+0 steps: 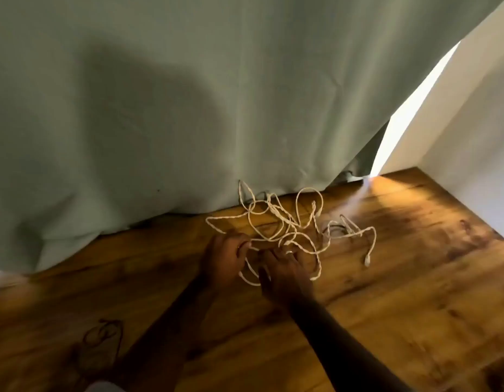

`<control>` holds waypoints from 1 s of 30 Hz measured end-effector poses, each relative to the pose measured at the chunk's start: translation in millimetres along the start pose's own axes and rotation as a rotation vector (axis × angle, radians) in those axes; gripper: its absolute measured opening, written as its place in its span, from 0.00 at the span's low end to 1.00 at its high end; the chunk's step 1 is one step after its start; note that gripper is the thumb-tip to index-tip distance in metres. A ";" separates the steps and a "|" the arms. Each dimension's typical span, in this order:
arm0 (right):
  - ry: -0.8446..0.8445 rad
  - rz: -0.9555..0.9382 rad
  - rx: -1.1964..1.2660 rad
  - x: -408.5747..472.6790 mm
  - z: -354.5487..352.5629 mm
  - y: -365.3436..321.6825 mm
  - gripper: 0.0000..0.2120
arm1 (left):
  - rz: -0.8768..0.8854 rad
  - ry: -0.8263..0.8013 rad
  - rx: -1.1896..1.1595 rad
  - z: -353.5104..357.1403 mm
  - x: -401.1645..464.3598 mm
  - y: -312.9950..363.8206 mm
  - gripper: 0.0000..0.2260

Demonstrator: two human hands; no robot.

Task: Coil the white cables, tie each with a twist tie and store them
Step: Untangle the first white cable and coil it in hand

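Where hands (228, 254) meet: cables (284, 222) (tangled).

The tangle of cables (287, 227) lay on the wooden floor (386, 306), its far loops touching the hem of the curtain (188, 94) at twelve o'clock. Both hands sat at its six o'clock edge: the left hand (225, 257) at seven, the right hand (284, 274) just beside it. One cable end (367, 261) trailed toward three o'clock. A wall (471, 123) stood at two o'clock.
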State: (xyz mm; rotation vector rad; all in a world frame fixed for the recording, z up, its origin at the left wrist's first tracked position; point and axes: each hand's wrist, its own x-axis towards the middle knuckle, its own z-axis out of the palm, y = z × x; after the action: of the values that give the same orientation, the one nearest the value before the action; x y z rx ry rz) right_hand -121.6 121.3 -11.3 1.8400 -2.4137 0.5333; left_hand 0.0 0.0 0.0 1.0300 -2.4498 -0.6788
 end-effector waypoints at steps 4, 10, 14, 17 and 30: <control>0.099 0.071 0.022 -16.1 44.3 4.7 0.13 | -0.092 0.046 -0.065 61.3 -29.6 -37.1 0.20; 0.268 0.099 0.101 -9.5 81.3 -5.4 0.12 | 0.001 0.234 -0.182 85.8 -37.3 -54.6 0.09; 0.363 0.062 0.296 -9.5 88.9 1.9 0.10 | -0.041 0.337 -0.258 87.1 -35.7 -62.2 0.02; 0.388 0.020 0.387 -12.2 90.8 5.2 0.08 | -0.083 0.319 -0.250 87.7 -34.4 -62.3 0.07; 0.530 0.007 0.427 -26.7 66.9 16.7 0.18 | 0.083 0.524 -0.209 87.6 -54.5 -54.9 0.11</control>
State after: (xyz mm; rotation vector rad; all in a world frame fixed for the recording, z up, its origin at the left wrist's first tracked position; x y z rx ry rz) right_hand -119.1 129.3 -84.8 1.5348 -2.0504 1.4200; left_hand 19.6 31.2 -110.9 0.8843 -1.9137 -0.5395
